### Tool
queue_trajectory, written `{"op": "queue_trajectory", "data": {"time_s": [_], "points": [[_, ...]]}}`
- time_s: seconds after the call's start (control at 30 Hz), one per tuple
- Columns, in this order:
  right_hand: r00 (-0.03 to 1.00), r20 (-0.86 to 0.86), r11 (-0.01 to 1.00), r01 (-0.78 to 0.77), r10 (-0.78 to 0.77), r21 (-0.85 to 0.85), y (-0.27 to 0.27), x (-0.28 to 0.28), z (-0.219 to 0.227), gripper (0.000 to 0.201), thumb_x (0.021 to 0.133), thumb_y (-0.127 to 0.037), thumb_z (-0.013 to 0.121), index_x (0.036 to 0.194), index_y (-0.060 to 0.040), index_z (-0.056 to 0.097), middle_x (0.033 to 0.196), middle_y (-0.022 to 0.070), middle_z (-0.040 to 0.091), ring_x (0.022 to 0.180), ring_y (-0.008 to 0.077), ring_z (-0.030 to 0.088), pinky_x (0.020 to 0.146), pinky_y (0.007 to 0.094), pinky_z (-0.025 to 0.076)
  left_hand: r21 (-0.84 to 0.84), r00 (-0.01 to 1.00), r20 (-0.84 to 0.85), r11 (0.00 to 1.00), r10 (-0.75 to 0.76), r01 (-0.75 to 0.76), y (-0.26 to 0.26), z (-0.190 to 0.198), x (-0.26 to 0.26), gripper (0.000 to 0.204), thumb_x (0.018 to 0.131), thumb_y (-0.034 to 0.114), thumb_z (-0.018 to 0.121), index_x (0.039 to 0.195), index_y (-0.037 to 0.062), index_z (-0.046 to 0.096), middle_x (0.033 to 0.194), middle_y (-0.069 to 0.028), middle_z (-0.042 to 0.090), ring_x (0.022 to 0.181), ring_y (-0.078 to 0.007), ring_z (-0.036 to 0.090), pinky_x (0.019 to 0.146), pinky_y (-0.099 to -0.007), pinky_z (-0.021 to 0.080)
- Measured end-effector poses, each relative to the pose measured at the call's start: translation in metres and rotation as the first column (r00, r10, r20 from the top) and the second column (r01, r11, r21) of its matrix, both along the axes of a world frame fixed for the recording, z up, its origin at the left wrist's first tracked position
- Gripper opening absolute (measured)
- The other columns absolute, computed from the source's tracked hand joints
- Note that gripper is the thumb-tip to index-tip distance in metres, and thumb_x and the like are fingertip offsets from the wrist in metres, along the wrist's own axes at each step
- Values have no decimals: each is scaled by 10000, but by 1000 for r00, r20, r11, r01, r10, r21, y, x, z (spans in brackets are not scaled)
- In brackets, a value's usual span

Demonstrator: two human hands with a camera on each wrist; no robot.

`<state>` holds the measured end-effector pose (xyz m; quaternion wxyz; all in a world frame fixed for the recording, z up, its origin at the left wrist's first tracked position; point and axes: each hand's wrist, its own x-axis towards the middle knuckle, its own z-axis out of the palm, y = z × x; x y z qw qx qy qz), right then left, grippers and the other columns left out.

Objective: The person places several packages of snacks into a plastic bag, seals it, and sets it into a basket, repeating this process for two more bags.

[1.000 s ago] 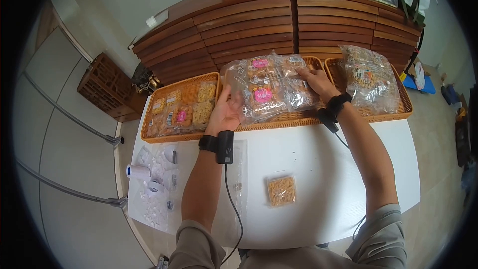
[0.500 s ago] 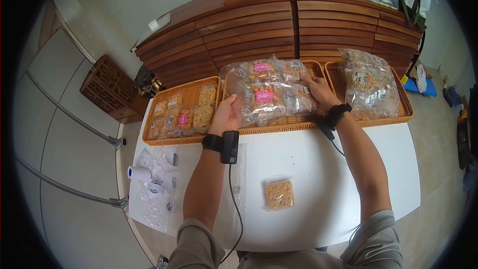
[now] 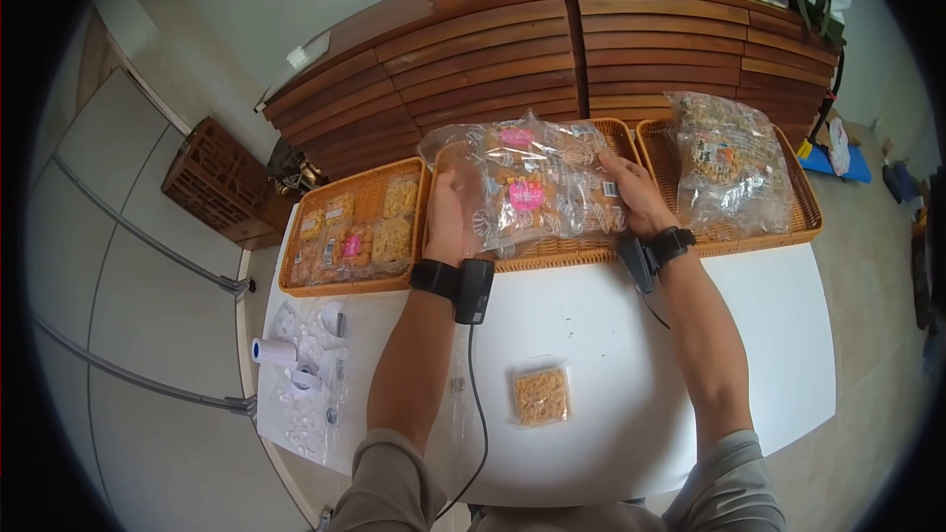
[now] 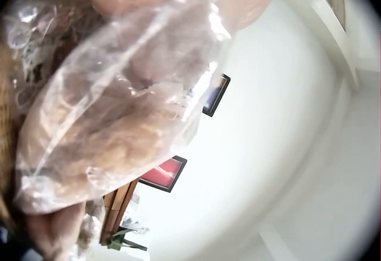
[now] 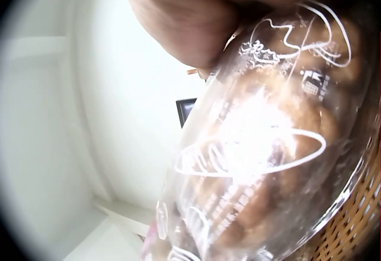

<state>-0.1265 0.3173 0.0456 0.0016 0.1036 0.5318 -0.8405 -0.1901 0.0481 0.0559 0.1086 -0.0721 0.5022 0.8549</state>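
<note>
A large clear bag (image 3: 562, 182) of pastry packs with pink labels lies over the middle wicker basket (image 3: 542, 260). My left hand (image 3: 449, 222) presses its left side with fingers straight, partly behind loose plastic. On the right edge, my right hand (image 3: 634, 195) holds the bag, its fingers lying over the film. The left wrist view shows the bag's crumpled end (image 4: 113, 106) close up under the hand. Brown rounded pastries (image 5: 256, 201) show through the printed film in the right wrist view. A square packet of a crunchy-looking snack (image 3: 542, 397) lies on the white table nearer me.
The left basket (image 3: 325, 288) holds several snack packs, some with a pink label. A bulging clear bag (image 3: 734, 163) sits in the right basket (image 3: 803, 227). A white roll (image 3: 274, 352) and scattered plastic bits lie at the table's left. A wooden cabinet (image 3: 473, 69) stands behind.
The left hand has moved up along the bag's left side, its fingers now more upright. The right hand has shifted slightly down the right edge. The bag stays over the middle basket.
</note>
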Motion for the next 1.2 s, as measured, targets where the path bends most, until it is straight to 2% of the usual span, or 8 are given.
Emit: {"op": "queue_trajectory", "data": {"time_s": [0.17, 0.37, 0.57, 0.67, 0.87, 0.97, 1.07, 1.2], "points": [[998, -6, 998, 70, -70, -6, -6, 4, 12, 393, 958, -353, 665, 1137, -10, 591, 1018, 78, 661, 788, 128, 664, 610, 250, 587, -190, 999, -32, 981, 30, -36, -1, 45, 22, 580, 964, 593, 526, 1270, 101, 541, 1467, -141, 467, 1275, -248, 446, 1071, -462, 341], [1000, 15, 998, -14, 15, -65, 2, 1, 3, 372, 943, -307, 691, 1161, -22, 592, 1027, 58, 672, 829, 116, 664, 612, 241, 585, -119, 988, -144, 992, -58, 41, -9, 27, 4, 334, 1035, 444, 489, 1130, 133, 564, 1188, -59, 635, 1109, -176, 563, 998, -348, 427], [998, -56, 973, -35, 22, -227, 1, 11, 13, 362, 954, -273, 675, 1205, -30, 581, 1035, 50, 660, 852, 128, 665, 650, 256, 594, 56, 993, -94, 996, -69, 75, -12, 5, -14, 346, 1041, 369, 493, 1175, 70, 605, 1202, -82, 656, 1147, -193, 601, 981, -362, 495], [995, -74, 964, -78, 61, -253, 4, 13, 14, 384, 959, -286, 667, 1245, -52, 565, 1068, 48, 649, 906, 129, 658, 683, 271, 596, 14, 951, -252, 982, -179, 188, -6, 9, -18, 406, 1040, 376, 485, 1246, 42, 589, 1179, -79, 665, 1033, -187, 657, 908, -341, 540], [978, -183, 929, -160, 102, -333, 6, 15, 12, 432, 965, -292, 660, 1313, -73, 530, 1163, 56, 631, 1036, 129, 624, 734, 296, 589, -108, 974, -123, 978, -190, 177, 32, 66, 19, 353, 1058, 345, 470, 1235, 68, 597, 1118, -52, 655, 968, -137, 639, 813, -268, 537], [979, -184, 933, -149, 92, -326, 5, 25, 25, 461, 962, -280, 665, 1344, -73, 510, 1195, 60, 627, 1065, 142, 619, 795, 312, 581, -271, 971, -241, 961, -9, -59, 35, 61, 18, 256, 1035, 211, 535, 1216, 40, 597, 1099, -58, 650, 941, -113, 637, 811, -243, 529], [974, -201, 930, -165, 101, -329, 6, 19, 17, 490, 960, -269, 669, 1370, -71, 489, 1216, 63, 622, 1089, 151, 614, 858, 322, 565, -197, 850, -526, 968, 32, -158, 23, 41, -2, 287, 972, 33, 587, 1256, -2, 565, 1086, -69, 642, 937, -100, 637, 810, -220, 519], [981, -173, 942, -140, 89, -305, 3, 24, 24, 496, 958, -268, 672, 1373, -70, 485, 1218, 63, 620, 1087, 151, 615, 879, 323, 556, -418, 748, -648, 887, -142, -194, 7, 41, -15, 287, 918, -78, 581, 1201, -40, 603, 1027, -59, 647, 931, -86, 634, 785, -203, 507]]}}
